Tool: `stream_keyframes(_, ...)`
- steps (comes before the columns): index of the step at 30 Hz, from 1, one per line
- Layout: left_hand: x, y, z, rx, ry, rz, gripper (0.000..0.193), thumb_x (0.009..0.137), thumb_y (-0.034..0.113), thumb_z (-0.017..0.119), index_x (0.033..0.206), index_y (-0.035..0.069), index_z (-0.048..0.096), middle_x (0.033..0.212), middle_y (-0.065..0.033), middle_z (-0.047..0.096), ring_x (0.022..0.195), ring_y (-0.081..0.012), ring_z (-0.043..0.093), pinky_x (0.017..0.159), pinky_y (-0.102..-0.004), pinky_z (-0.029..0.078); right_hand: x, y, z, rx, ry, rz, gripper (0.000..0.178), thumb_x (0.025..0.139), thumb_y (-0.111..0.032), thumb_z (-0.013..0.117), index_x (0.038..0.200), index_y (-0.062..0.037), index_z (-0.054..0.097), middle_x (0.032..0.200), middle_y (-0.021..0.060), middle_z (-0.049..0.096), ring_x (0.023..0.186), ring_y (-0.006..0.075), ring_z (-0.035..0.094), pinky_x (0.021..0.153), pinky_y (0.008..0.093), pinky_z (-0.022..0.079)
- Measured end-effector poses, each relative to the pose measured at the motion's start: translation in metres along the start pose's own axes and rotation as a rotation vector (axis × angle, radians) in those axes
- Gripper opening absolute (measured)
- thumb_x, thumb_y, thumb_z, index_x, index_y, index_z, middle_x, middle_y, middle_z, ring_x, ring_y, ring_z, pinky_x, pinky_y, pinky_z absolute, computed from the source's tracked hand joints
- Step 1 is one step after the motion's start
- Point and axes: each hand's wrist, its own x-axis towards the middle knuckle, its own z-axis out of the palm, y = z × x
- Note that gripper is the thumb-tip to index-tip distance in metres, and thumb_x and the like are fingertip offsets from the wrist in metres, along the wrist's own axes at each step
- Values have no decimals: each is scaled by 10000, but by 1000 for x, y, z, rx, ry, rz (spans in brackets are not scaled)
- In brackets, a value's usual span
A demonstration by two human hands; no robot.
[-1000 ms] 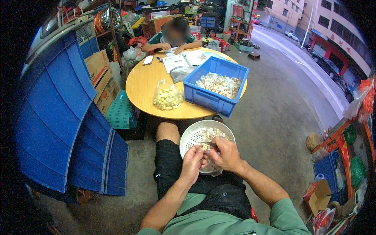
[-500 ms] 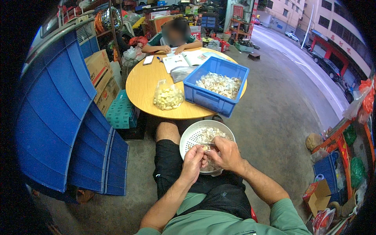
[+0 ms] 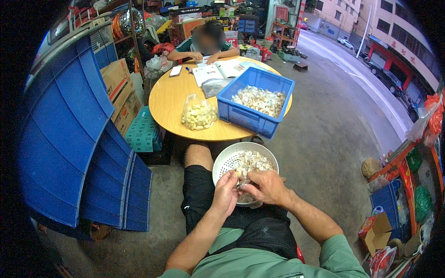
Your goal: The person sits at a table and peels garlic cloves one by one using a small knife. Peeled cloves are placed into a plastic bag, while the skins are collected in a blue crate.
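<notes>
Right hand (image 3: 268, 186) turned, hold unclear, pale clove (image 3: 239, 173) clamped between fingertips (image 3: 230, 175) of left hand (image 3: 225, 192)

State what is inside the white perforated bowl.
Pale, flaky pieces lie in the white perforated bowl, leaving part of its left side bare. The left hand and right hand hide whatever lies directly beneath them.

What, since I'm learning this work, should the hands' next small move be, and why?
Probably a gentle pull by the right hand to strip any loose skin: it is close beside the pale clove that the left hand pinches, above a white colander holding papery bits.
</notes>
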Motion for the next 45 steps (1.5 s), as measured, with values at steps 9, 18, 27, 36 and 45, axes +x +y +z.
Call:
stream_keyframes(9, 1, -1, 6, 44, 62, 30, 182, 1024, 127, 521, 1181, 54, 577, 1050, -31, 644, 904, -115, 594, 777, -273, 483, 4, -4, 1, -13, 157, 144, 248, 876, -191, 685, 854, -4, 525, 782, 215, 606, 748, 417, 631, 643, 475, 488)
stream_keyframes(18, 6, -9, -6, 275, 73, 141, 195, 1005, 122, 581, 1163, 10, 604, 1040, -27, 645, 881, -77, 584, 803, -229, 483, 4, 2, 8, 5, 109, 163, 272, 870, -195, 692, 873, 0, 503, 794, 214, 586, 761, 415, 617, 659, 471, 481)
stream_keyframes(27, 3, -10, -4, 200, 9, 164, 172, 1012, 101, 546, 1161, 25, 585, 1046, -53, 663, 891, -96, 612, 781, -248, 487, 6, 0, 1, -99, 100, 59, 299, 830, -215, 724, 861, -12, 507, 765, 177, 584, 714, 385, 610, 639, 456, 482)
stream_keyframes(36, -1, -6, 3, 204, 16, 171, 173, 1018, 138, 560, 1134, 22, 615, 998, -39, 669, 831, -76, 590, 746, -232, 465, 4, 0, 6, -111, 163, 39, 287, 817, -197, 730, 820, -12, 510, 734, 175, 588, 702, 379, 614, 627, 452, 485)
stream_keyframes(45, -2, -4, 5, 255, 25, 195, 176, 1012, 116, 564, 1143, 7, 609, 1000, -44, 667, 835, -76, 578, 757, -233, 465, 4, 3, 0, -36, 72, 66, 297, 839, -233, 733, 849, -25, 522, 778, 184, 621, 731, 404, 640, 633, 475, 497)
